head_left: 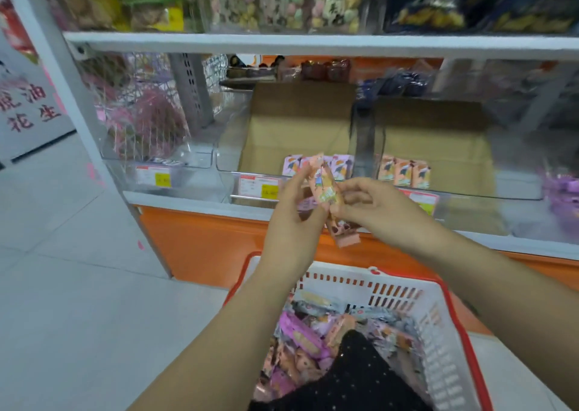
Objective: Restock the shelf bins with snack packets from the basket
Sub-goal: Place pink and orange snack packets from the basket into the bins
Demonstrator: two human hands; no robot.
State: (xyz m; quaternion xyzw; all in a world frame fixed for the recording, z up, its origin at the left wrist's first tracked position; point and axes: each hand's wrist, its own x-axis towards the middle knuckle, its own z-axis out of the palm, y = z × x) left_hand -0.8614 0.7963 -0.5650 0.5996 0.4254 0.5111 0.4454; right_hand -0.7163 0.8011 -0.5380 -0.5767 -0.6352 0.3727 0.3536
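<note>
Peach snack packets (322,188) pinched from both sides by left hand (293,213) and right hand (376,210), long axis near upright, in front of the bins. Matching peach row (404,172) far and right, in the right bin (501,185); nearer the right hand. Basket (445,332) near, below.

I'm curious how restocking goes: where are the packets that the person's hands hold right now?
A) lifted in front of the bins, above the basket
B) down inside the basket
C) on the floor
A: the left hand and right hand hold the packets up before the clear bins, over the basket.
</note>
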